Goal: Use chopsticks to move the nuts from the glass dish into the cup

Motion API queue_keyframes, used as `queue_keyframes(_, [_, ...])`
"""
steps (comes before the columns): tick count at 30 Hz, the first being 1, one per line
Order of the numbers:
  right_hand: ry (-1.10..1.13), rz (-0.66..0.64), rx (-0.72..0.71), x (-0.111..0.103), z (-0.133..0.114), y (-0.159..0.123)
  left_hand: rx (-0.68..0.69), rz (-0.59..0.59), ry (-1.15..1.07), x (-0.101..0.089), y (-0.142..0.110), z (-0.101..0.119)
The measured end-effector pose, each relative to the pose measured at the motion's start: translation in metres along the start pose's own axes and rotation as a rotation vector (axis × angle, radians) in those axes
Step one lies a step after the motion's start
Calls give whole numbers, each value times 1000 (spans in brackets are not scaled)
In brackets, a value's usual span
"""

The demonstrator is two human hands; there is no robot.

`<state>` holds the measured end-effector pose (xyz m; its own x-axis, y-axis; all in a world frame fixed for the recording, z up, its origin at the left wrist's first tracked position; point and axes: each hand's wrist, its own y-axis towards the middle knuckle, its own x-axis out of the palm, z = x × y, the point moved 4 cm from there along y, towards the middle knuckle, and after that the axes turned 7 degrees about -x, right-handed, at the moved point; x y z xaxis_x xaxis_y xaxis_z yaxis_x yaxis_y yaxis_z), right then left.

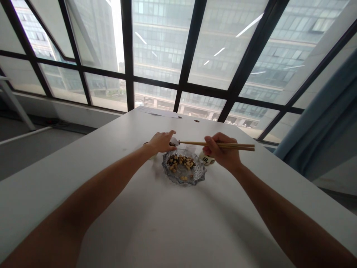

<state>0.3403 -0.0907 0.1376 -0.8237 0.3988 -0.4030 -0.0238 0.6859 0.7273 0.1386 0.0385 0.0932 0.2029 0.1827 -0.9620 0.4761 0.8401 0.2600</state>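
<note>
My right hand [223, 150] is closed around a pair of wooden chopsticks [193, 143], which point left. At their tips is a small dark piece [179, 142], too small to name. My left hand [161, 141] reaches in from the left, thumb and forefinger curved around a small pale cup [174, 140] with dark bits in it. The chopstick tips are beside this cup. Just in front stands a scalloped clear glass bowl [199, 174], holding many brown and tan pieces like nuts [181, 162], mostly toward its far side.
A light container with dark lettering [206, 159] stands right of the bowl, partly behind my right hand. Another container [153, 156] is mostly hidden by my left wrist. Papers [158, 111] lie at the white table's [134, 208] far end, before tall windows. A blue curtain [320, 126] hangs right.
</note>
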Motion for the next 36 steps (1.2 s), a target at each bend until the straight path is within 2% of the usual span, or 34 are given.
queue_keyframes(2, [3,3,-28,16,5,9,-3,-4,5,0,0,0])
queue_keyframes(6, [7,-115,-25,39,15,18,-16,-21,0,-2,-2,1])
queue_keyframes(11, [65,-1,37,19,14,4,-16,-33,2,0,-1,0])
queue_keyframes(15, [51,-77,84,10,12,-14,-41,-69,-16,5,-1,-5])
queue_keyframes(22, [-36,-149,70,20,18,-23,-82,-119,-25,9,-1,-14])
queue_keyframes(30, [-93,-111,72,20,13,-25,-88,-132,-23,7,-1,-18])
queue_keyframes(36, [-194,-228,-10,23,4,-24,-109,-144,-5,6,-1,-16])
